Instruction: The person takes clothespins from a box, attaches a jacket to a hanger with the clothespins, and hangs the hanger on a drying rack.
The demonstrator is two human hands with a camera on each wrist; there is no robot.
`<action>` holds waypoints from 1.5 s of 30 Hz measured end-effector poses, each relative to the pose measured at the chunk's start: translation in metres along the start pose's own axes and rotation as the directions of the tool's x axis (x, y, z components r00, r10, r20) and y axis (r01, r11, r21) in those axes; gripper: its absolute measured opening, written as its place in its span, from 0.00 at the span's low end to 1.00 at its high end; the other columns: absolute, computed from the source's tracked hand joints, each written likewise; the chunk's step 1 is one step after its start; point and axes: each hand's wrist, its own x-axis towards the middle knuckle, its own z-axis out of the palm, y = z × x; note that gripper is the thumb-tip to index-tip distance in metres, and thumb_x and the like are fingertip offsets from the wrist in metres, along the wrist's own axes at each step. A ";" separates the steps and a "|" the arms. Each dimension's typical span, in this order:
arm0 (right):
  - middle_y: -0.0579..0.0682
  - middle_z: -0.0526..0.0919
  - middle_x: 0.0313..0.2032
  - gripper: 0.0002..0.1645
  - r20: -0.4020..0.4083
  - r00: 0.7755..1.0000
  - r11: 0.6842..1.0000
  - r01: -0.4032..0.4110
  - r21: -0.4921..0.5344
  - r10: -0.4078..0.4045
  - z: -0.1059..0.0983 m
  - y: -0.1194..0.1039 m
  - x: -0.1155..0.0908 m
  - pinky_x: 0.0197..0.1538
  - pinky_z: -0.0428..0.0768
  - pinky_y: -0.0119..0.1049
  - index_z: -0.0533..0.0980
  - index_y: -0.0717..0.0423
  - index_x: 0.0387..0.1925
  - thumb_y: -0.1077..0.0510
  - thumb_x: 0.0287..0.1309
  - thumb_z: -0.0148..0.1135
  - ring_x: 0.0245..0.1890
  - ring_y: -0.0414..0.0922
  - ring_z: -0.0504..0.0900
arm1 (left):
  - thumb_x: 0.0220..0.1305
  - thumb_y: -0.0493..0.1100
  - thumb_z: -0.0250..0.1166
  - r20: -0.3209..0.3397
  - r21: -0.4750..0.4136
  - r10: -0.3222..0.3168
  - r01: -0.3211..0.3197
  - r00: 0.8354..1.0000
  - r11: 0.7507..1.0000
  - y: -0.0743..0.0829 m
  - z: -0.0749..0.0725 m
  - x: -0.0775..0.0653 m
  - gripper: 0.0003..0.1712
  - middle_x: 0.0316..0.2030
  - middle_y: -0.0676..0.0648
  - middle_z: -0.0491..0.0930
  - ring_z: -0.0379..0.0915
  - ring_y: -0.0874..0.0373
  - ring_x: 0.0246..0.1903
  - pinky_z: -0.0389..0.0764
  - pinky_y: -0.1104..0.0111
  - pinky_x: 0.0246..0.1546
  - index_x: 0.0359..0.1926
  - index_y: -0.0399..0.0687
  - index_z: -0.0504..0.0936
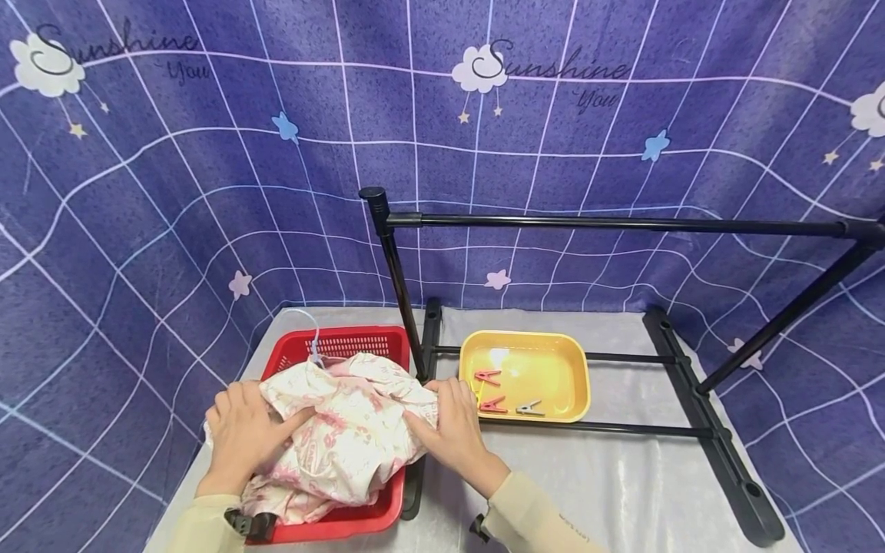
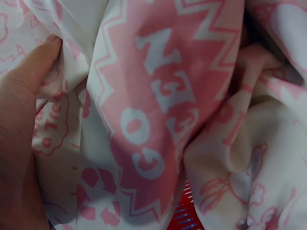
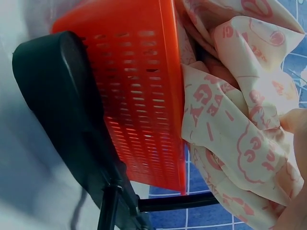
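Observation:
A white garment with pink lettering and drawings point(image 1: 339, 438) is bunched up over the red basket point(image 1: 346, 526). My left hand point(image 1: 245, 430) grips its left side, thumb lying across the cloth. On the opposite side my right hand point(image 1: 458, 430) holds the garment between thumb and fingers. From the top of the cloth rises the pale blue hook of a hanger point(image 1: 316, 334); the rest of the hanger is hidden. Large pink print on the garment point(image 2: 144, 115) fills the left wrist view, and folds of the garment point(image 3: 240, 129) hang beside the basket wall point(image 3: 144, 96) in the right wrist view.
A black rack stands right of the basket, with a top bar point(image 1: 588, 224) and a left post point(image 1: 401, 299). Between its feet, a yellow tray point(image 1: 553, 361) contains several clothespins, including a red clothespin point(image 1: 494, 405) and a grey clothespin point(image 1: 529, 408). Patterned blue cloth point(image 1: 539, 169) surrounds the table.

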 end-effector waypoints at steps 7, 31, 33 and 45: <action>0.44 0.69 0.31 0.27 -0.027 1.000 1.000 0.016 0.023 -0.015 -0.001 -0.003 0.001 0.38 0.62 0.35 0.70 0.55 0.40 0.43 0.42 0.66 0.33 0.43 0.65 | 0.29 0.75 0.66 -0.008 -0.002 0.004 -0.004 1.000 1.000 -0.003 0.002 -0.001 0.48 0.28 0.39 0.58 0.54 0.37 0.32 0.52 0.50 0.28 0.31 0.37 0.61; 0.44 0.70 0.30 0.24 0.022 0.998 0.996 -0.065 0.059 0.063 -0.003 -0.007 0.003 0.38 0.62 0.35 0.69 0.55 0.36 0.45 0.43 0.67 0.33 0.43 0.65 | 0.29 0.73 0.69 0.015 -0.028 0.024 -0.024 1.000 0.999 -0.012 0.005 -0.009 0.51 0.30 0.39 0.60 0.56 0.38 0.34 0.52 0.50 0.30 0.38 0.34 0.63; 0.45 0.70 0.30 0.24 0.028 0.996 0.994 -0.085 0.074 0.083 -0.004 -0.007 0.003 0.39 0.62 0.35 0.69 0.55 0.36 0.46 0.43 0.68 0.34 0.43 0.65 | 0.29 0.73 0.69 0.017 -0.035 0.022 -0.021 1.000 0.999 -0.013 0.005 -0.009 0.52 0.31 0.39 0.61 0.56 0.38 0.34 0.52 0.49 0.31 0.40 0.34 0.63; 0.42 0.70 0.30 0.25 0.028 0.991 0.984 -0.135 0.120 0.132 -0.005 -0.007 0.003 0.36 0.63 0.33 0.69 0.53 0.34 0.46 0.39 0.71 0.33 0.40 0.65 | 0.29 0.73 0.69 0.018 -0.045 -0.019 0.020 1.000 0.999 -0.021 0.001 -0.012 0.56 0.34 0.37 0.61 0.56 0.38 0.35 0.52 0.47 0.33 0.46 0.32 0.64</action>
